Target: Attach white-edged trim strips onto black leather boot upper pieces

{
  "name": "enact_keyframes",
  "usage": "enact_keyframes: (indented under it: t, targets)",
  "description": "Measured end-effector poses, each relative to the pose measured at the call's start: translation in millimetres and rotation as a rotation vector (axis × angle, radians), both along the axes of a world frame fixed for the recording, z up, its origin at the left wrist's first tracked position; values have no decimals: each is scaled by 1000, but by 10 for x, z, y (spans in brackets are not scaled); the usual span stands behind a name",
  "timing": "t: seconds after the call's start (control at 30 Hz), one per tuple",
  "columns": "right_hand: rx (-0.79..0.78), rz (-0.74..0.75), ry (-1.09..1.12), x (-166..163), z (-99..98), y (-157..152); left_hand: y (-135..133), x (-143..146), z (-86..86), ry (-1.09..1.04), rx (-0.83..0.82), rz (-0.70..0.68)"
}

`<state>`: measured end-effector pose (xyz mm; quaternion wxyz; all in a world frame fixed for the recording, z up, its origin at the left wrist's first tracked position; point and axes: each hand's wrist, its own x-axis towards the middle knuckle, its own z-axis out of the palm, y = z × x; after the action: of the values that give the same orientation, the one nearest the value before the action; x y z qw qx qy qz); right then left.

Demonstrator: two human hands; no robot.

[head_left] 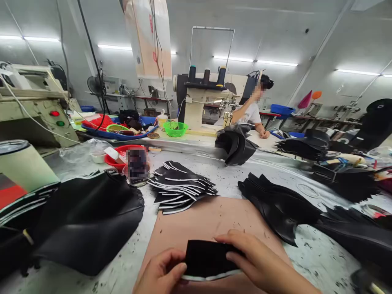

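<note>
Between my two hands is a black leather piece with a pale strip along its near edge, over a tan board. My left hand pinches its left edge between thumb and fingers. On the right side, my right hand has its fingers on top and thumb against the face, gripping the piece. Just beyond the board's far edge lies a fanned stack of white-edged black pieces. To the right, a stack of plain black pieces overlaps the board's edge.
A large black leather pile is at left. Behind are a red bowl, a blue tray of odds and ends and a green basket. Across the table, a person sits by a sewing machine. More black pieces lie right.
</note>
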<state>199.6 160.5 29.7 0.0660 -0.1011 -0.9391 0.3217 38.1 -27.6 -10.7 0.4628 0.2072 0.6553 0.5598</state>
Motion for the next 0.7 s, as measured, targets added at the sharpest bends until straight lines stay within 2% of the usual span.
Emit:
enact_keyframes:
  t: [0.13,0.27,0.4,0.7]
  targets:
    - [216,-116,196,199,-218,-110,243,195,82,-78,-46,-74]
    - [292,-24,486,118,-332,-376,318,299,44,-88,-56,-103]
    - [419,15,594,34,-402,-522,294,353,28,-66,-69,-87]
    - [268,16,662,0,-463,-577,289,408,48,4,-100,-79]
